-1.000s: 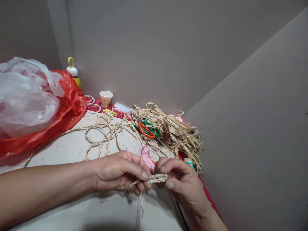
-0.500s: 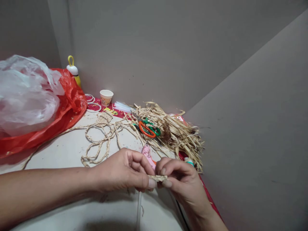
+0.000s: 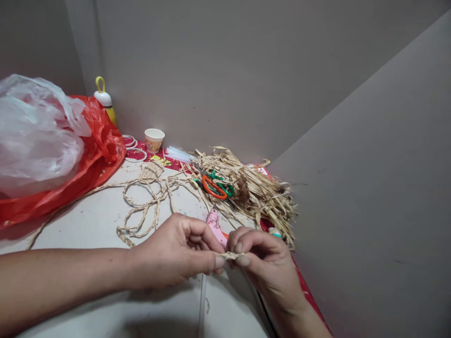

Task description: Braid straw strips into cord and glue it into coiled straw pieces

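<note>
Between my two hands is a short piece of braided straw [image 3: 231, 256], mostly covered by fingers. My left hand [image 3: 185, 249] pinches its left end between thumb and fingers. At the other end, my right hand [image 3: 266, 258] grips it with thumb and fingertips. Just behind the hands lies a pink glue gun [image 3: 214, 224], partly hidden by them. A long braided straw cord [image 3: 143, 205] lies in loose loops on the white table [image 3: 165, 305], left of the glue gun.
Dry straw [image 3: 260, 192] is heaped at the back right, with orange-handled scissors [image 3: 214, 188] and green handles [image 3: 229, 188] on it. Behind stand a paper cup [image 3: 154, 142] and white rings [image 3: 136, 155]. Red and clear plastic bags [image 3: 38, 136] bulge at left; grey walls enclose the table.
Both hands still hold the braided straw, and less of it shows between the fingers. The fingertips have shifted slightly. The whole view has moved a little.
</note>
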### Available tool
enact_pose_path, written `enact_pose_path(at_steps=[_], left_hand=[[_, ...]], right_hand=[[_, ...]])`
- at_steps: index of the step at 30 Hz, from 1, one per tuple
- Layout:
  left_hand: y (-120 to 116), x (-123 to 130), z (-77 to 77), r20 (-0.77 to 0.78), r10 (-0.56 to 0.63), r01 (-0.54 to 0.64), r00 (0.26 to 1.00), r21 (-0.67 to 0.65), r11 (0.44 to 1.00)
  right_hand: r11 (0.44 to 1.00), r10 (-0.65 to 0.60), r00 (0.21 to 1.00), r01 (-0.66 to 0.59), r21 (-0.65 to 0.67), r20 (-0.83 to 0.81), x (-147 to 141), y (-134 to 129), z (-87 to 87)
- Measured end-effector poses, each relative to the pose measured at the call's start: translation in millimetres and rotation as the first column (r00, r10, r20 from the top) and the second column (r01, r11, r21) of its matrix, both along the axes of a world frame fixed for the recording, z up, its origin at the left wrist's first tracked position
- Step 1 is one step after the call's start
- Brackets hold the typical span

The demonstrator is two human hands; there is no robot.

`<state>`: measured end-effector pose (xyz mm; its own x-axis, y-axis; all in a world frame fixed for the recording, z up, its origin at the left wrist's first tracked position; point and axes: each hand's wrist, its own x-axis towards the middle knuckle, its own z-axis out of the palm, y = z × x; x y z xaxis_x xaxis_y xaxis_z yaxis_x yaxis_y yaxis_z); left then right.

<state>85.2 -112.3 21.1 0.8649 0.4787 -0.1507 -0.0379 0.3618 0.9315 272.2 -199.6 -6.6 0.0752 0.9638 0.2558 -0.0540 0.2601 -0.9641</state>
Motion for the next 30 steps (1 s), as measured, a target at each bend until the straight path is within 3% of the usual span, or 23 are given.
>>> enact_pose_path(at_steps=[14, 20, 22, 25, 30], left_hand=[[6, -1, 3.2, -0.051, -0.055, 0.056, 0.997, 0.011, 0.998], [13, 1, 3.7, -0.071, -0.01, 0.02, 0.997, 0.148, 0.989], [12, 0, 4.0, -0.079, 0.061, -0.038, 0.995, 0.265, 0.964], [10, -1, 4.0, -0.055, 0.157, -0.115, 0.986, 0.457, 0.882], [7, -3, -0.3, 0.002, 0.189, -0.15, 0.982, 0.619, 0.771]], right_hand=[[0.999, -0.01, 1.0, 0.009, 0.04, 0.008, 7, 2, 0.1], [0.996, -0.078, 0.997, 0.077, 0.049, 0.01, 12, 0, 0.5], [0.994, -0.098, 0.995, 0.097, 0.052, 0.025, 13, 0, 0.2], [0.991, -0.118, 0.992, 0.114, 0.065, 0.054, 13, 1, 0.0], [0.991, -0.116, 0.989, 0.109, 0.079, 0.087, 11, 0, 0.6]])
